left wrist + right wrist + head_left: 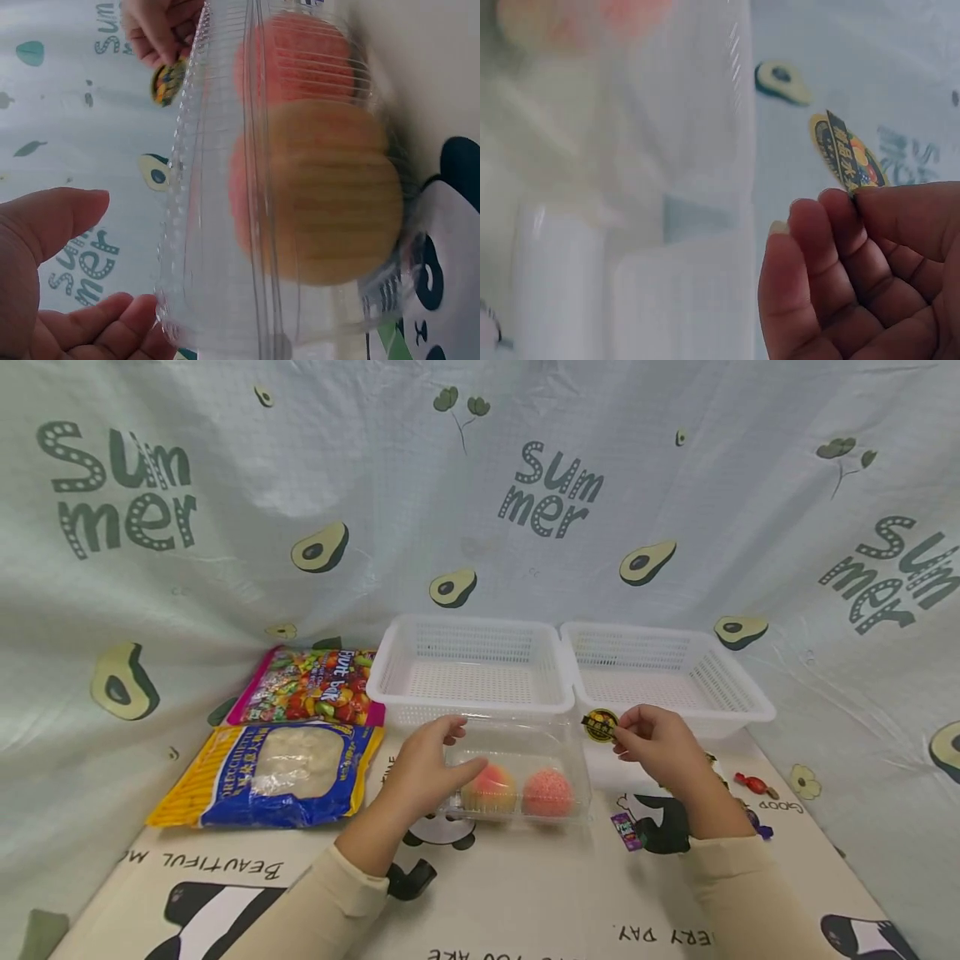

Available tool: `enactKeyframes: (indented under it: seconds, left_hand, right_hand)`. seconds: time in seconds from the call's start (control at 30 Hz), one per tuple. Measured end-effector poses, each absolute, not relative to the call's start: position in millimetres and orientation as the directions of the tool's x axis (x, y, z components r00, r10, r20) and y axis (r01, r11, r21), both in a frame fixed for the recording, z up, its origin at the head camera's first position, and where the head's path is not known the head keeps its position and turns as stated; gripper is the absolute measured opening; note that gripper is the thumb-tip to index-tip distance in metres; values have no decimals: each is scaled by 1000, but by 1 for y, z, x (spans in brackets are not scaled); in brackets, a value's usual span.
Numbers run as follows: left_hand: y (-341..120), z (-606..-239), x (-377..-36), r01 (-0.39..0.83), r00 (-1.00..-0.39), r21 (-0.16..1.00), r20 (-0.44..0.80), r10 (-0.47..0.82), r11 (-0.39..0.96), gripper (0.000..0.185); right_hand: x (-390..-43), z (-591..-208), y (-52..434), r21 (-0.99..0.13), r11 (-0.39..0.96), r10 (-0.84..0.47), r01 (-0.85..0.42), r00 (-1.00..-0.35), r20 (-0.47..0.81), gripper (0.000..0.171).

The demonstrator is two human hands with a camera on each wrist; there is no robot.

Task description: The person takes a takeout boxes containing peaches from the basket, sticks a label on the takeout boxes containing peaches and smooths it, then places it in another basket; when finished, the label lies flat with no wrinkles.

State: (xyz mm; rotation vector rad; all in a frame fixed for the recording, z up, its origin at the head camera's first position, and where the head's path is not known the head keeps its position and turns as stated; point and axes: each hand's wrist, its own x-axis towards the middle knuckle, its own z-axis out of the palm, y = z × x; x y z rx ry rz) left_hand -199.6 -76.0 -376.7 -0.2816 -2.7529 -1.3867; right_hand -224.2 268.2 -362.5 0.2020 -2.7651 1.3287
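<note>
The right hand (660,745) pinches a small round yellow and black sticker (601,725) between thumb and fingertip. The sticker is up in the air, just beside the far right corner of the clear plastic box (517,772), so it is off the box and its sticky side touches nothing. In the right wrist view the round sticker (847,156) pokes out above the curled fingers (810,255).

The left hand (427,768) lies on the left end of the clear plastic box with its fingers fairly straight and relaxed, not wrapped round it. It looks like the hand is there to keep the box from sliding on the desk (525,893). In the left wrist view the thumb (52,221) sits just beside the box's ribbed lid (217,225).

Inside the box are two round pink and yellow peach-shaped buns (519,791), side by side.

Just behind the box stand two white plastic baskets (570,672), touching each other. To the left of the box lies a blue and yellow bag of white food (270,772), and behind that bag a bright bag of fruit candy (311,685). To the right of the box, near the right sleeve, lie a small purple wrapper (627,831) and a red wrapped candy (756,785).
</note>
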Motion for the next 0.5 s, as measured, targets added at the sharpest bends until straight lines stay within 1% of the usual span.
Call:
enactKeyframes:
  seconds: [0.2,0.37,0.5]
  left_hand:
    - [-58,-368,-201,271,-961,799,196,194,536,49]
    - [-42,-361,-208,354,-932,806,263,249,474,35]
    - [-33,-356,-213,390,-917,805,295,268,447,27]
  right_hand:
    - [-214,-353,233,-848,491,-174,-200,-976,130,13]
    - [-210,-348,209,-910,375,-241,-179,-966,91,13]
    - [-211,-346,195,-933,322,-256,-163,-963,80,15]
